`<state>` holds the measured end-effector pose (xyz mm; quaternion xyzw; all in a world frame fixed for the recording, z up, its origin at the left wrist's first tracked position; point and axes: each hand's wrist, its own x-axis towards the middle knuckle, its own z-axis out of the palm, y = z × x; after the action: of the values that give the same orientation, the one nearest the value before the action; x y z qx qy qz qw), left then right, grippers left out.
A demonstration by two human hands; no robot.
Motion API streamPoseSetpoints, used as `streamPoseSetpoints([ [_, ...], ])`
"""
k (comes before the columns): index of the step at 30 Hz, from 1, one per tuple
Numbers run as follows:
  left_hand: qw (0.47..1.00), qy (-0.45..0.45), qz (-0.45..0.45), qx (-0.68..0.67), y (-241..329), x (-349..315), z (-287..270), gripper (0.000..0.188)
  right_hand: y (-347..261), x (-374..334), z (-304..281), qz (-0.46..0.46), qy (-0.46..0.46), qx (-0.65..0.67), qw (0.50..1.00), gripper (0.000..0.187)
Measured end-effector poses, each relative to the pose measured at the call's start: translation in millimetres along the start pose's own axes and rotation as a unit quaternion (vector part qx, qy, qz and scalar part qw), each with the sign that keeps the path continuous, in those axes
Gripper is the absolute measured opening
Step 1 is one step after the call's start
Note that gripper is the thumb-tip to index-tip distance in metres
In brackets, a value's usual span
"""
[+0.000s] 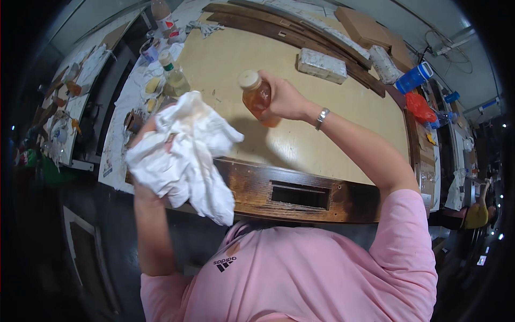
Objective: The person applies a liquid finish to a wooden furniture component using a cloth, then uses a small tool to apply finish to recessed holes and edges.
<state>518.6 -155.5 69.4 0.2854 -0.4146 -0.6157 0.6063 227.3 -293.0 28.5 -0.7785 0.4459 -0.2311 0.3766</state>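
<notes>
Head view: right hand (287, 99) tilts amber bottle (257, 96) (capped) beside white rag (185, 155).

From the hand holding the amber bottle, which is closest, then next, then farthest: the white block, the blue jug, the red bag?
From the right hand, which holds the amber bottle:
1. White block, just beyond on the tabletop.
2. Blue jug, off the table's far right corner.
3. Red bag, right edge, only slightly farther.
</notes>
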Motion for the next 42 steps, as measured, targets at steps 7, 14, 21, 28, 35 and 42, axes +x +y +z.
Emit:
streamPoseSetpoints([
  [7,0.765,-0.238,0.133,0.583,10.7,-3.6,30.1,0.043,90.7,43.7,62.9,-0.025,0.06,0.143,0.988,0.083],
  [14,0.775,-0.25,0.116,0.568,-41.9,-7.1,45.6,0.036,104.6,30.0,48.7,-0.031,-0.018,0.145,0.989,0.095],
  [21,0.761,-0.272,0.093,0.581,-34.1,-8.6,41.5,0.043,-21.4,-127.7,-15.2,0.014,-0.092,-0.093,0.991,0.092],
  [28,0.792,-0.38,-0.003,0.479,-16.1,10.9,42.4,0.038,-65.7,-232.9,16.9,-0.006,0.001,-0.245,0.97,0.105],
  [35,0.791,-0.291,0.038,0.538,-65.6,22.5,75.5,0.014,-65.5,-230.9,22.3,0.037,0.095,-0.199,0.975,0.091],
  [42,0.772,-0.276,-0.086,0.566,-61.2,32.3,77.8,0.013,-63.8,-231.3,25.0,0.03,0.109,-0.175,0.978,0.089],
])
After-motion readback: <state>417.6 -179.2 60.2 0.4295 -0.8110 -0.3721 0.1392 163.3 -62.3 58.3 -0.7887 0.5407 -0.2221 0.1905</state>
